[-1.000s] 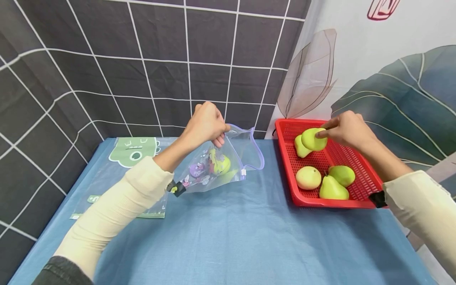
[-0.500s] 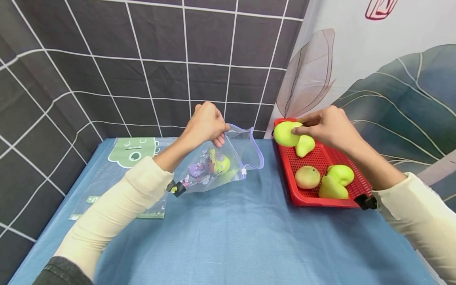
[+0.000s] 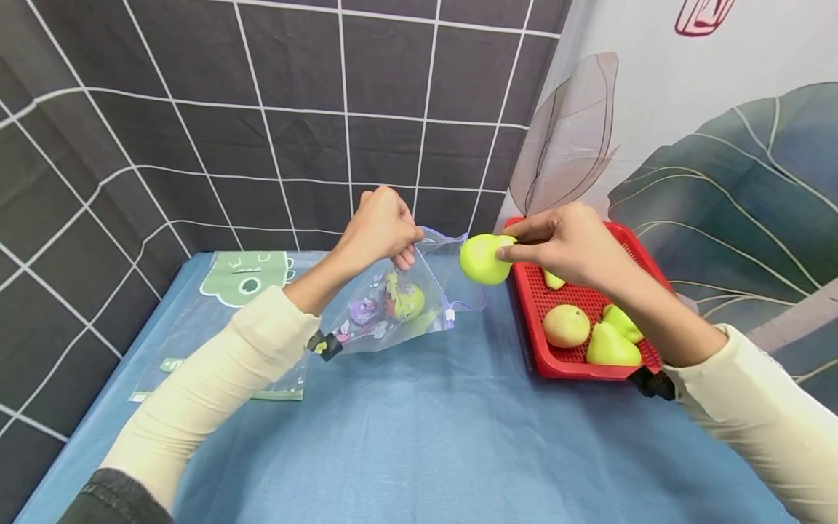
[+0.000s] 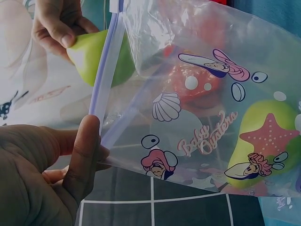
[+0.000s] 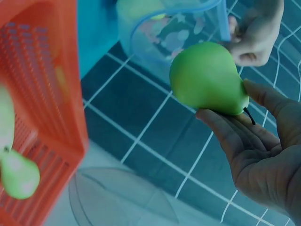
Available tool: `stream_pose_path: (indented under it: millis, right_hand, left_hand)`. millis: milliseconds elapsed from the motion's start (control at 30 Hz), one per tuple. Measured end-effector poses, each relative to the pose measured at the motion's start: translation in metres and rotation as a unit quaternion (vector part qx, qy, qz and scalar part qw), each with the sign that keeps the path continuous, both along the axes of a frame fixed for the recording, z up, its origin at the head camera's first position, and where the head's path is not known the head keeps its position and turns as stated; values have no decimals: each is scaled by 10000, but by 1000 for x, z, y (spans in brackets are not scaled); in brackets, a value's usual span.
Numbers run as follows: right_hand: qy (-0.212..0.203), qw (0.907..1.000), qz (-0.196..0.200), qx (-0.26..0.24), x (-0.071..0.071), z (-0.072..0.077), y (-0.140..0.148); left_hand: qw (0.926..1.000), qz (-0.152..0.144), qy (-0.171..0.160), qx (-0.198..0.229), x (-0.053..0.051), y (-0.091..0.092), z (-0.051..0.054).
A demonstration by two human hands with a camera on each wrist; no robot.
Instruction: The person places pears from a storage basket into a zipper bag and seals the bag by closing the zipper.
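My left hand point(image 3: 382, 227) pinches the rim of a clear zip bag point(image 3: 393, 336) with a purple edge, its mouth facing right. Through the printed plastic show a yellow-green fruit point(image 3: 407, 301) and a purple shape. In my right hand point(image 3: 576, 244) is a green pear point(image 3: 484, 259), pinched near its stem at the bag's mouth. The left wrist view has the pear point(image 4: 87, 56) overlapping the bag's zip edge; whether it is inside the opening I cannot tell. The right wrist view shows the pear point(image 5: 204, 77) between thumb and fingers, stem toward the palm.
A red basket point(image 3: 546, 370) on the right holds a round pale fruit point(image 3: 566, 326), a pear point(image 3: 612, 346) and other green fruit. Another clear bag with a green print point(image 3: 245, 280) lies flat at the left of the blue cloth point(image 3: 406, 437). Dark tiled sheeting stands behind.
My right hand has carried the pear left, from over the basket to the bag's mouth. The left hand and the bag have stayed in place.
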State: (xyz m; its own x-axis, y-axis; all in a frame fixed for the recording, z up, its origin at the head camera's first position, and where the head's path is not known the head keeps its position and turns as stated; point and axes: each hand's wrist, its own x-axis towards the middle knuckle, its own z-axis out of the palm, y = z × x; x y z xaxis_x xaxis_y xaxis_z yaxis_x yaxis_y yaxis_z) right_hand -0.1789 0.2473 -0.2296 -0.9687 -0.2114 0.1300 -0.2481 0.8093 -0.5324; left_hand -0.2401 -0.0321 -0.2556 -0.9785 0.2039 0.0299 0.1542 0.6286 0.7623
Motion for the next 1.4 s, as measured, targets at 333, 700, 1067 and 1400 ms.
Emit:
stream_pose_path:
  millis: [333, 700, 1067, 1400]
  right_hand:
    - [-231, 9990, 349, -153, -5, -17, -22]
    - [-389, 9967, 711, 94, -24, -52, -51]
    - [-51, 9980, 637, -32, -16, -41, -47]
    - [-210, 9991, -95, 344, -10, -22, 9]
  left_hand:
    - [10000, -9, -20, 2, -1, 2, 0]
    - [9996, -115, -70, 244, 2, 5, 4]
    - [9995, -2, -211, 230, 0, 2, 4]
    - [9995, 10, -109, 310, 0, -1, 6]
